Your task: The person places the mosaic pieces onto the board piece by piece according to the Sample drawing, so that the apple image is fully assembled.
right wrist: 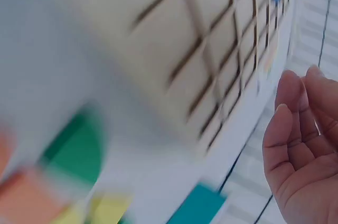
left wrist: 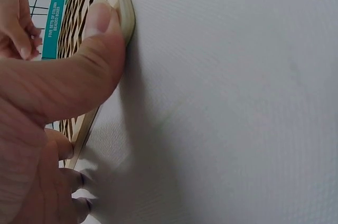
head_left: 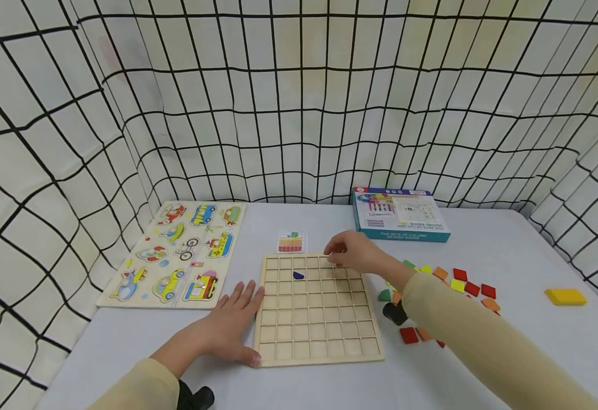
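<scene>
My left hand (head_left: 231,329) lies spread at the left edge of a square wooden grid board (head_left: 322,331). Its thumb (left wrist: 100,49) rests on the board's near left corner, fingers along the side. Over the far right part of the board hovers my right hand (head_left: 354,251), fingers bent loosely, thumb close to the fingertips. In the right wrist view no piece shows between those fingers (right wrist: 289,89). A small dark blue rounded piece (head_left: 298,275) lies in the upper left of the grid. Behind the board is a small pattern card (head_left: 292,242) with coloured rows and green on top.
Red (head_left: 460,275), orange, yellow and green pieces lie scattered right of the board, partly behind my right forearm. A vehicle picture puzzle (head_left: 176,256) is at left. A teal-edged box (head_left: 401,215) stands at back right, a yellow block (head_left: 565,296) far right. Black netting encloses the table.
</scene>
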Demonstrator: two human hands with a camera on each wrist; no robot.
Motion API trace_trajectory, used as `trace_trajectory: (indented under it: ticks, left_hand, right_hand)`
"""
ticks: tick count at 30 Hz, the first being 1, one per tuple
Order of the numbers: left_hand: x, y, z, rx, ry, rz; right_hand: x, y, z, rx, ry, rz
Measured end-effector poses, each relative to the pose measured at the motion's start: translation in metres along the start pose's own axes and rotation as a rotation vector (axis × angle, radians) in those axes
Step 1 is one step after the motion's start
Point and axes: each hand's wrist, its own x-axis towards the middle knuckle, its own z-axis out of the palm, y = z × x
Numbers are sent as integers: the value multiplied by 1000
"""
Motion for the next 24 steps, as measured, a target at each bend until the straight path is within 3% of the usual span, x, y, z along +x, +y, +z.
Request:
trace_trajectory:
  ticks: [5,9,16,24]
  left_hand:
    - [2,1,-1,1,11,22]
    - [3,-1,1,2,13,23]
    - [0,-4,0,4,10,9]
    - [5,0,1,4,5,11]
  right_hand:
    - [-30,37,-38,-15,33,56]
    - [-51,66,-54,-66,68,103]
    - [-64,96,-55,-139,100,155]
    - [-59,104,-50,-247,50,155]
